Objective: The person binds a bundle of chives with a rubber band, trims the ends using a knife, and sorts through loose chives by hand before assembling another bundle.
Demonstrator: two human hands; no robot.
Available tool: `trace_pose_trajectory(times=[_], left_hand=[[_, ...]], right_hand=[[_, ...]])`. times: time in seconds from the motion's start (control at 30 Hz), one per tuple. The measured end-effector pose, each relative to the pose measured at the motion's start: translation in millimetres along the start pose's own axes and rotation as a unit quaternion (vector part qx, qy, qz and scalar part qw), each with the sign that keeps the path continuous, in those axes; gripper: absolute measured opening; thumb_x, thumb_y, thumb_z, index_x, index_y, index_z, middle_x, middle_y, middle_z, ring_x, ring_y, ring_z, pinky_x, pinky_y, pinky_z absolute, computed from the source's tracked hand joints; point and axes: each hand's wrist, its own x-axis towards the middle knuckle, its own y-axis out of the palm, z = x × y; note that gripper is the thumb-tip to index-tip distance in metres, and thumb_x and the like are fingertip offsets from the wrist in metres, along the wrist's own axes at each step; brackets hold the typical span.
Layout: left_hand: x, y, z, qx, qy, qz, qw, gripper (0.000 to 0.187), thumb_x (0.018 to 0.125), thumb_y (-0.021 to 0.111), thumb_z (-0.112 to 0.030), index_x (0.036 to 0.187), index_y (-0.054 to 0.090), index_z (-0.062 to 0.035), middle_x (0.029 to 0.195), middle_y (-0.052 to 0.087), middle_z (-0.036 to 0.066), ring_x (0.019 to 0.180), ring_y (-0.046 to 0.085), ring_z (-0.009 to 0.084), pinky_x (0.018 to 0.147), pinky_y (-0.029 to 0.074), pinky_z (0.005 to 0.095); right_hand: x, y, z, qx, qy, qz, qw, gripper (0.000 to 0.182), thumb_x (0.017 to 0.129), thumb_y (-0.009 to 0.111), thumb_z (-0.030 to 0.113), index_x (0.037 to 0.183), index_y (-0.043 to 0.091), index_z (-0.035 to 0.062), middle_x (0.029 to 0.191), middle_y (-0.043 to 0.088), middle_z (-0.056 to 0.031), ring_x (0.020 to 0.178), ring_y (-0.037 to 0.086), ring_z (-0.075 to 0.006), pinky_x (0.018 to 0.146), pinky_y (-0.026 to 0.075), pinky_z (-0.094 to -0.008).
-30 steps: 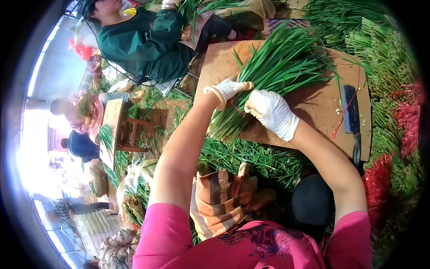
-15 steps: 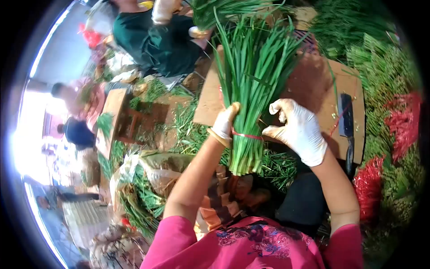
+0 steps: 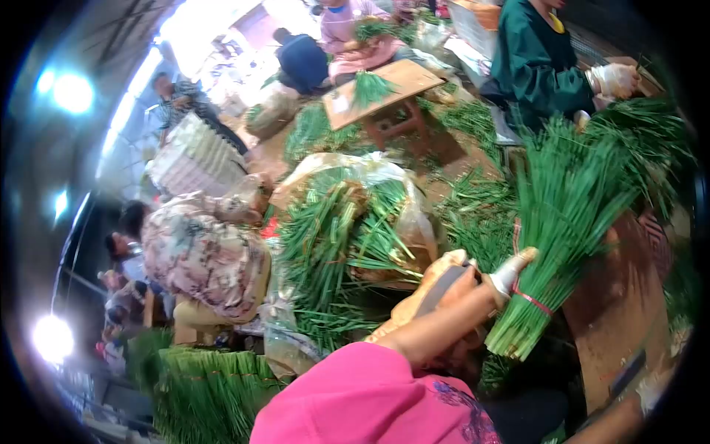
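Observation:
My left hand, in a whitish glove, is wrapped round the lower part of a big bundle of long green leaves. A red band circles the bundle near its pale cut stems, which point down and left. My right hand is at the lower right edge, blurred and mostly cut off, away from the bundle; its fingers cannot be made out. Close beside it is the dark blade of a knife on the brown board.
A co-worker in dark green sits at the upper right. Loose greens fill a plastic-lined heap in the middle. Behind stands a small wooden table. A person in a floral top sits left, above stacked green bundles.
The view has swung left, so the bundle and board now appear farther right. My right hand has moved away from the bundle toward the knife. My left hand still holds the bundle.

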Motion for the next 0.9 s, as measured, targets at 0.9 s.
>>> trace_pose_trajectory(times=[0.9], left_hand=[[-24.8, -12.4, -8.8, -0.070, 0.020, 0.011, 0.997, 0.062, 0.086, 0.055, -0.050, 0.128, 0.048, -0.0048, 0.122, 0.057, 0.016, 0.107, 0.058, 0.0312, 0.095, 0.046, 0.0485]], right_hand=[[-49.1, 157.1, 74.2, 0.130, -0.039, 0.021, 0.991, 0.006, 0.082, 0.060, 0.002, 0.078, 0.055, 0.0033, 0.065, 0.054, -0.0036, 0.050, 0.049, -0.0096, 0.044, 0.040, -0.0209]])
